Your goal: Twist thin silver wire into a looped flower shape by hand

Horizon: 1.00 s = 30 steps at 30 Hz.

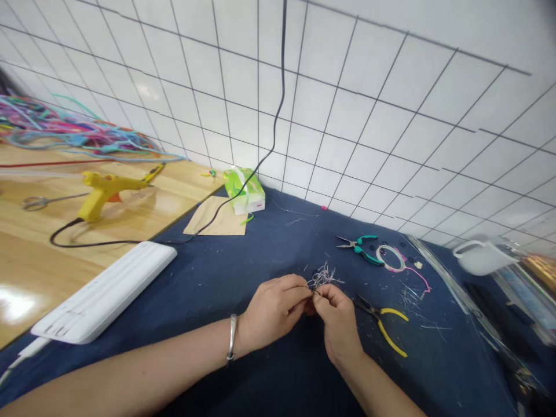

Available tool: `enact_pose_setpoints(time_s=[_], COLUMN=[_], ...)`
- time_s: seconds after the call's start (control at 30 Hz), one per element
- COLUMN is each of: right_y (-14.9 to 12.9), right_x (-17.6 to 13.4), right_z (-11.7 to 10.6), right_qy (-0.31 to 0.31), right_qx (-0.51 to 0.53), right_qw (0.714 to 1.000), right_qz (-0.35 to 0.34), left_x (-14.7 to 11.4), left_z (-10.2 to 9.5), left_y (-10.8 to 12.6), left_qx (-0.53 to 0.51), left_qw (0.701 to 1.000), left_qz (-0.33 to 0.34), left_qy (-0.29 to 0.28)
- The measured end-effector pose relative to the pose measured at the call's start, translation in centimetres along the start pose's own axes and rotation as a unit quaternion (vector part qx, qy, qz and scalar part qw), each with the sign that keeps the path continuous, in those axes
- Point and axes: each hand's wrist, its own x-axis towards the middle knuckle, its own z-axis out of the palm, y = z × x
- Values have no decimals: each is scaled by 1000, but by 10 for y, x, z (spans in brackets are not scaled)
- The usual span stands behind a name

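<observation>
Left of the left hand [275, 305], a glue gun [103, 196] and a power strip [108, 292] are laid. Between its fingertips and those of the right hand [341, 321], held together, a dark piece [314, 292], mostly hidden, is pinched; wires [325, 276] are bunched just beyond. Right of both, green pliers [358, 249] and, nearer, yellow pliers [377, 313] are laid.

Silvery strands [325, 275], yellow-handled pliers [379, 314], navy cloth [260, 255], dark-gridded white wall [347, 107]

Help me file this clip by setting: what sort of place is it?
Probably a craft workspace: a yellow glue gun, teal-handled pliers and a heap of colourful strands are in view.
</observation>
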Motion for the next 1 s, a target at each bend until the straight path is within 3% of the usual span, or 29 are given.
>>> enact_pose_setpoints(time_s=[0.17, 0.3, 0.53, 0.87, 1.0], right_y=[-3, -7, -7, -1, -6], right_x=[-3, -6, -7, -5, -6], right_z=[2, 2, -6, -6, -4], right_qy=[5, 0, -78, -77, -76], right_qx=[-8, 16, 78, -87, -147], right_qw=[1000, 999, 990, 992, 986], right_qz=[15, 39, 88, 43, 14], left_x=[1, 3, 8, 2, 1], left_z=[0, 0, -4, -1, 2], left_y=[-1, -2, -11, -3, 0], left_qx=[-11, -81, -216, -349, -430], left_qw=[1000, 996, 970, 915, 866], left_qz=[-2, -44, -113, -204, -255], left_qy=[-11, -11, 4, -15, 8])
